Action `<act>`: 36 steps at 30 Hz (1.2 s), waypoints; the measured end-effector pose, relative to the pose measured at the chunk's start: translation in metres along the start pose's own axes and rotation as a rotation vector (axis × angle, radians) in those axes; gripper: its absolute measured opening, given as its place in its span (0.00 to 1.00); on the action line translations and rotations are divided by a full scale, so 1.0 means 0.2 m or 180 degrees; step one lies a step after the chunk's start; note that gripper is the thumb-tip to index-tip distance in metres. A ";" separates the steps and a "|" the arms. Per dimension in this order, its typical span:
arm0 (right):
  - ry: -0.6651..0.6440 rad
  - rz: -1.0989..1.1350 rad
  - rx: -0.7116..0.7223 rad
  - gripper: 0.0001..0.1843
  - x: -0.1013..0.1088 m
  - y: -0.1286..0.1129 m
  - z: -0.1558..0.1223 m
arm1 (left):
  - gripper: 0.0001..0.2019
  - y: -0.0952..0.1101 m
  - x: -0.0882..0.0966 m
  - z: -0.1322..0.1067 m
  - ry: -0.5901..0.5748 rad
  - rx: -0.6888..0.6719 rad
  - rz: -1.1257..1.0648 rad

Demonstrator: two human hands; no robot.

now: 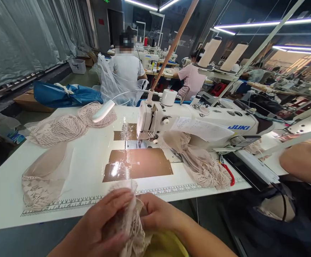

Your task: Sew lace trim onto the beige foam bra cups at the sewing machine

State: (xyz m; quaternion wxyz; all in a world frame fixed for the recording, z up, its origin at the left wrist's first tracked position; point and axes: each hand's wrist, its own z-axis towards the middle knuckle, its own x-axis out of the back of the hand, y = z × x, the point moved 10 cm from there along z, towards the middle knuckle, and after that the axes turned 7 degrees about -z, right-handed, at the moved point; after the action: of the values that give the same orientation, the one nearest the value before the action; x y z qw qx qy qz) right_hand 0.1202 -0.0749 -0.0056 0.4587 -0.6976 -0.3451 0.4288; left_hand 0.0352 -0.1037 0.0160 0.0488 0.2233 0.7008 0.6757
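Observation:
Both of my hands are closed on a beige lace bra cup (136, 226) at the table's front edge, with sheer mesh rising above the fingers. My left hand (101, 221) wraps its left side, the fingers partly blurred. My right hand (157, 214) pinches the lace from the right, its fingertips hidden behind the fabric. Beyond them stands a white JUKI sewing machine (198, 121), its needle area lit over a brown taped patch (138, 164). One more lace cup (46, 175) lies on the left of the table, and a bunched lace piece (209, 167) lies right of the needle.
Lace cups (61, 128) lie at the back left, under a small lamp (103, 110). Red-handled scissors (228, 173) rest by the bunched lace. A printed ruler (91, 201) runs along the front edge. A co-worker's arm (304, 160) reaches in at right; other people sit behind the machine.

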 end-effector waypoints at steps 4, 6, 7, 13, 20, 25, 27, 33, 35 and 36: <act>-0.0148 0.0442 0.0025 0.23 -0.04 0.03 0.02 | 0.48 -0.06 0.00 0.11 -0.0146 0.0268 -0.0285; -0.0039 0.0453 0.0208 0.22 -0.02 -0.02 0.02 | 0.55 -0.08 -0.03 0.15 -0.0493 0.0403 -0.0970; 0.0082 0.0389 0.0320 0.21 0.00 -0.05 0.02 | 0.54 -0.09 -0.05 0.17 -0.0599 0.0466 -0.1239; 0.1471 -0.0159 0.0702 0.28 0.23 -0.13 -0.07 | 0.28 -0.11 -0.09 0.20 -0.0606 0.0751 -0.2035; 0.0805 -0.1573 0.0785 0.23 0.23 -0.21 -0.12 | 0.14 -0.13 -0.05 0.19 -0.0228 0.0779 -0.1823; 0.0510 -0.1324 0.0957 0.31 0.23 -0.25 -0.18 | 0.14 -0.12 -0.01 0.18 -0.0120 0.0903 -0.1584; 0.0627 -0.1410 0.1092 0.28 0.23 -0.28 -0.17 | 0.13 -0.10 -0.02 0.19 -0.0163 0.0867 -0.1539; 0.0926 -0.1214 0.1001 0.13 0.25 -0.26 -0.06 | 0.11 -0.01 -0.05 0.24 -0.0350 0.0806 -0.1484; 0.0837 -0.0949 0.0945 0.13 0.25 -0.23 -0.03 | 0.08 0.01 -0.04 0.24 -0.0344 0.0781 -0.1439; 0.0781 -0.0802 0.0857 0.14 0.25 -0.20 -0.02 | 0.07 0.02 -0.03 0.24 -0.0319 0.0779 -0.1399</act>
State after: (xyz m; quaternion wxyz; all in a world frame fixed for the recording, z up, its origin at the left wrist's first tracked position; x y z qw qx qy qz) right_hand 0.1395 -0.0191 0.0195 0.6362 -0.6284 -0.3108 0.3221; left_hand 0.0602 -0.0613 0.0140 0.2018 0.1031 0.8059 0.5470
